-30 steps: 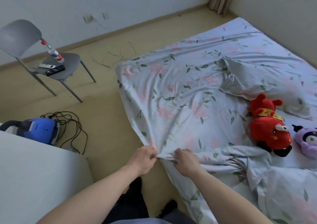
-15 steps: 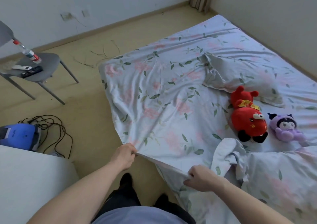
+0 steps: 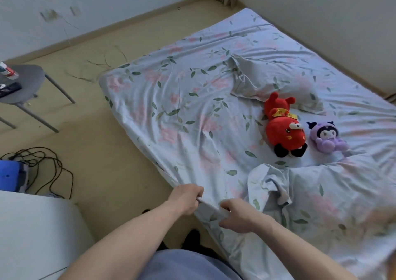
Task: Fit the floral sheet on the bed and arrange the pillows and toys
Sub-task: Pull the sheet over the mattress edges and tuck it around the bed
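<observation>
Head view. Bed (image 3: 353, 256) low on the floor (image 3: 102, 151), its right side against the wall. Open floor runs along the bed's left edge up to the far wall; near that edge the room narrows between the bed and a white block (image 3: 32, 232) at the near left.

Floral sheet (image 3: 182, 112): thin pale blue cloth, pink blooms and green leaves, creased, with folds fanning from the near left edge. It is pulled down over the far left corner of the bed.

Left hand (image 3: 185, 198) and right hand (image 3: 236, 215) sit close together at the bed's near left edge. Both have fingers curled tight on the sheet's hem, a short taut strip of cloth between them.

Pillow (image 3: 276, 84), same print, soft and rumpled, mid-bed. Red plush toy (image 3: 282, 127) lies just near of it; purple plush toy (image 3: 327, 136) beside the red one, apart. Bunched floral quilt (image 3: 321, 198) covers the bed's near right part.

Grey chair (image 3: 23, 86), blue vacuum (image 3: 10, 176) and black cord (image 3: 49, 168) stand on the floor, well left of the bed.
</observation>
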`<state>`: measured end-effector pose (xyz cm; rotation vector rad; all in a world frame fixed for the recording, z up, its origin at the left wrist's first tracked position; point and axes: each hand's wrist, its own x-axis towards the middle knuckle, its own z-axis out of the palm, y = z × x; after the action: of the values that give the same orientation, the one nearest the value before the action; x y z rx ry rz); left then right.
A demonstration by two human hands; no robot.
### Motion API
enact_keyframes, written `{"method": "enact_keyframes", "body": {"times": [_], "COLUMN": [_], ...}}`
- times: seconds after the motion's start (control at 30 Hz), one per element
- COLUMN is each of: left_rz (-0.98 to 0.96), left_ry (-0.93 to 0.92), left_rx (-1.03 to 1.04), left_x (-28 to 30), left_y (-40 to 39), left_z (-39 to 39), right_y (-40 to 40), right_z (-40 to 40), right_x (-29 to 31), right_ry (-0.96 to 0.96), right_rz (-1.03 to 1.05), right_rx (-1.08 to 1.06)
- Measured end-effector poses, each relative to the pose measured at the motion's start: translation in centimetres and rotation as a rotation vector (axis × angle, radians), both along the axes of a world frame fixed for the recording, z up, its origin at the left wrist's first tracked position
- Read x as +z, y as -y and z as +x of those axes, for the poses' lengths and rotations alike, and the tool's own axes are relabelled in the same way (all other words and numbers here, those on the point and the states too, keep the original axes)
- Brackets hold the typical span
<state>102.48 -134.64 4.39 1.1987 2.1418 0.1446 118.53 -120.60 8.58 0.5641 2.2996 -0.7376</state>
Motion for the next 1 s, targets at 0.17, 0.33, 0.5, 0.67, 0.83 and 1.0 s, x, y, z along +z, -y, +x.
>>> {"method": "enact_keyframes", "body": {"times": [0.17,0.33,0.5,0.67,0.83,1.0], "left_rz": [0.026,-0.049,-0.123,-0.269,-0.387,-0.541], "left_ry": [-0.031,-0.073,-0.168,-0.175,-0.208,-0.213], "left_rx": [0.018,0.128,0.123,-0.032,-0.206,-0.438], "left_x": [0.4,0.0,0.0,-0.8,-2.3,-3.8], "left_y": [1.7,4.7,5.1,3.3,3.3,3.7], "left_z": [-0.9,-3.0,-4.2,-4.0,-4.2,-5.2], "right_y": [-1.7,-3.9,-6.1,-4.1,-1.9,0.9], "right_z": [5.2,11.7,17.0,18.3,18.5,22.3], "right_x": [-2.9,-3.3,-2.0,-2.0,-1.7,-1.9], "right_ry": [0.260,0.466,0.494,0.089,0.027,0.151], "right_rz": [0.150,0.366,0.430,0.334,0.351,0.410], "right_rx": [0.085,0.075,0.051,-0.091,-0.384,-0.591]}}
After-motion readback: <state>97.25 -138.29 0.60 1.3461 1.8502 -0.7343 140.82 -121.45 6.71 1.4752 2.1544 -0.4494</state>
